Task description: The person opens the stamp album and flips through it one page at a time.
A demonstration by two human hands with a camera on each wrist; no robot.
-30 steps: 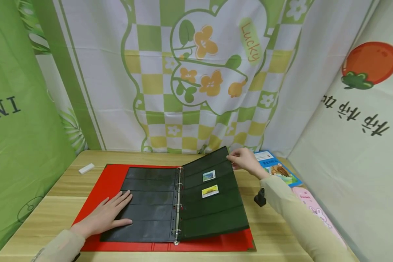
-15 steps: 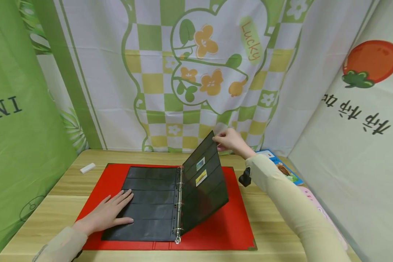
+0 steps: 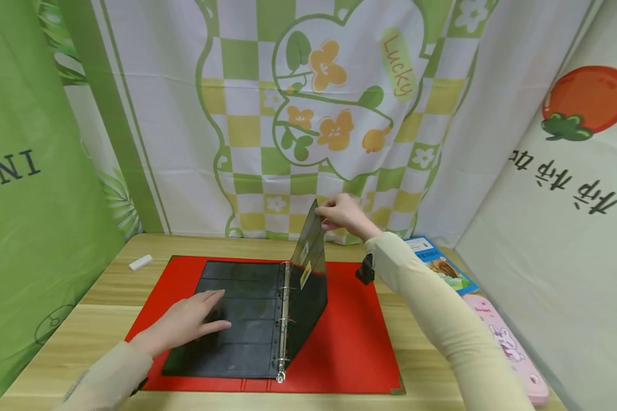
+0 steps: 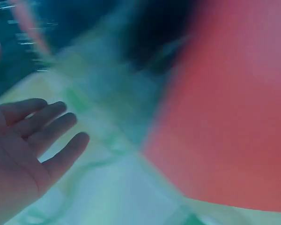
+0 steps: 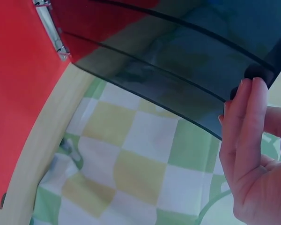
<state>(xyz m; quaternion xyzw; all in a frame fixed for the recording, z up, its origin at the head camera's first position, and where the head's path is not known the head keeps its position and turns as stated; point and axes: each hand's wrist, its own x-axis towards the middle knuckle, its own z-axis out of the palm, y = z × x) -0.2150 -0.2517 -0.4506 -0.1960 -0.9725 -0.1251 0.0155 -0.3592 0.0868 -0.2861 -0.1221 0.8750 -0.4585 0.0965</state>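
Observation:
A red ring binder (image 3: 357, 337) lies spread on the table, with metal rings (image 3: 284, 319) down its middle. My right hand (image 3: 343, 214) pinches the top outer corner of a dark see-through pocket page (image 3: 308, 297), which stands almost upright on the rings. In the right wrist view, fingers and thumb meet at the corner of that page (image 5: 178, 70). Two small stamps show in its pockets, one of them a yellow stamp (image 3: 305, 274). My left hand (image 3: 187, 319), fingers extended, is over the outer edge of the black pocket page (image 3: 247, 319) on the left side.
A white eraser-like block (image 3: 141, 262) lies at the back left of the table (image 3: 97, 308). On the right are a blue picture book (image 3: 444, 268) and a pink case with a rabbit (image 3: 509, 348). Patterned cloths (image 3: 308, 142) hang behind and at both sides.
My right hand has raised the page with the stamps and swung it leftward, from leaning low on the right to nearly upright. The left hand has shifted slightly right and up.

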